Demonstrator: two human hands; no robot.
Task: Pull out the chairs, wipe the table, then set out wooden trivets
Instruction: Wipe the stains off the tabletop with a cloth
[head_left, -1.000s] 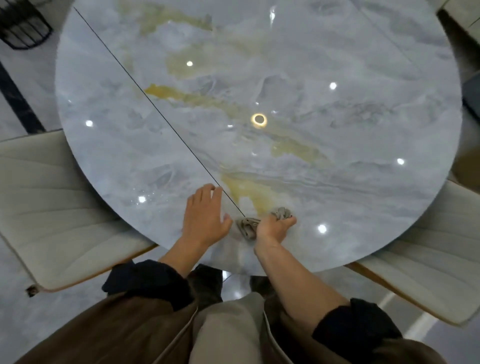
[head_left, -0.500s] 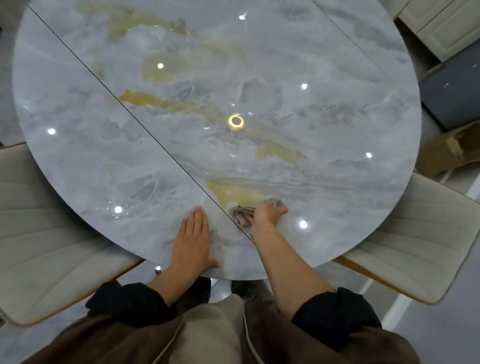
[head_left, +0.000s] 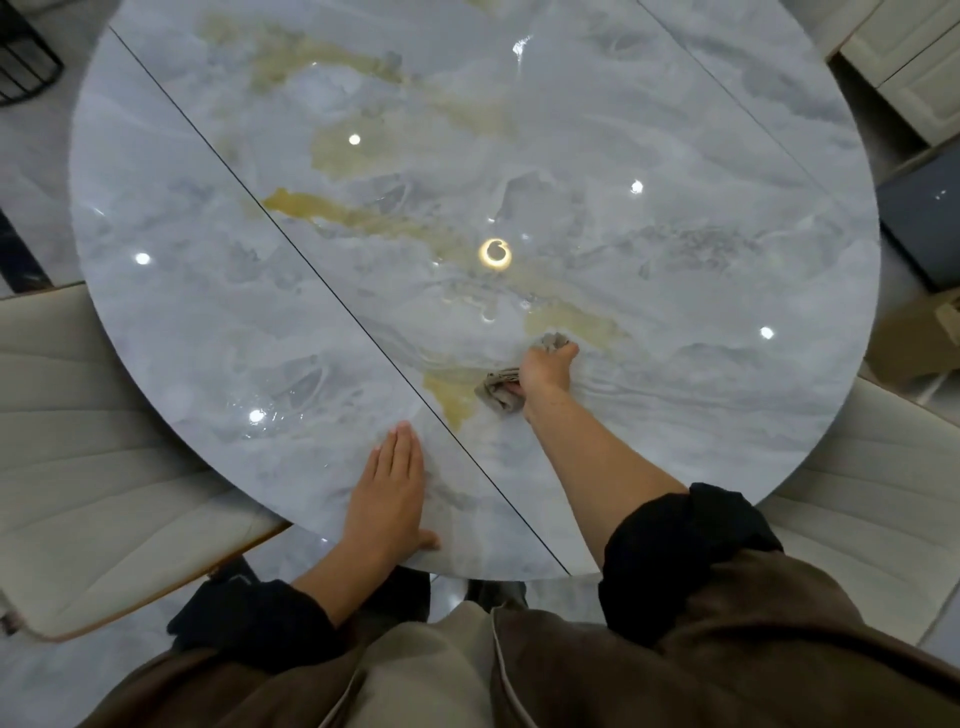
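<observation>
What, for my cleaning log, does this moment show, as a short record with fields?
stage: wiping under way
table: round, glossy grey marble look, gold veins, dark seam across it
left hand: flat on the table near the near edge, fingers straight
right hand: grips the cloth, arm stretched forward
cloth: grey-beige, crumpled, pressed on the table to the right of the seam
left chair: cream, at the table's left rim
right chair: cream, at the right rim
</observation>
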